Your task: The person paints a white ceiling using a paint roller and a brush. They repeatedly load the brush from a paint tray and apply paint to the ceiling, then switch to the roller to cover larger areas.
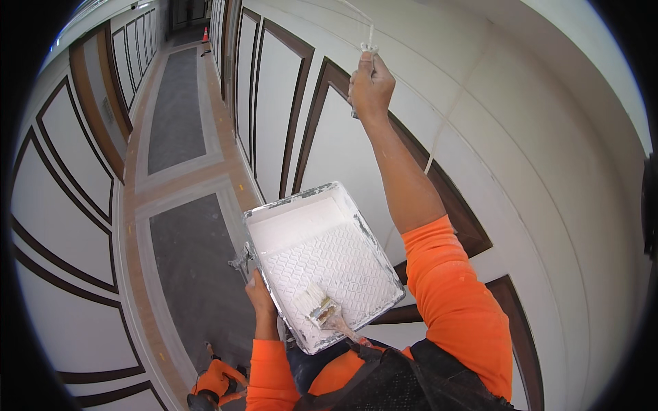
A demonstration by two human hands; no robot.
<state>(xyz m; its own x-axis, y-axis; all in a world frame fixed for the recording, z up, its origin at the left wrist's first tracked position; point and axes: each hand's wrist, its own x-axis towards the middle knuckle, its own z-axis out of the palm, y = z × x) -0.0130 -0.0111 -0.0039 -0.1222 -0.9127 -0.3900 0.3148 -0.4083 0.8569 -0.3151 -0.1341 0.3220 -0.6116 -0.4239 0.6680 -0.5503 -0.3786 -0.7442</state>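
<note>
Left fingers hold a tray containing white paint and a brush.

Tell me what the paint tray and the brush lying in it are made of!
The paint tray could be plastic or metal: crusty white paint hides most of it. The brush has a band likely of metal, slightly shiny; its handle, reddish under smears, may be wood.

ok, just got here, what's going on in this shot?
The person's left hand holds a paint tray by its left edge, a brush lying in its white paint. The raised right hand grips a wire-framed tool by the panelled wall; its far end is out of view. Another person in orange is at lower left.
</note>
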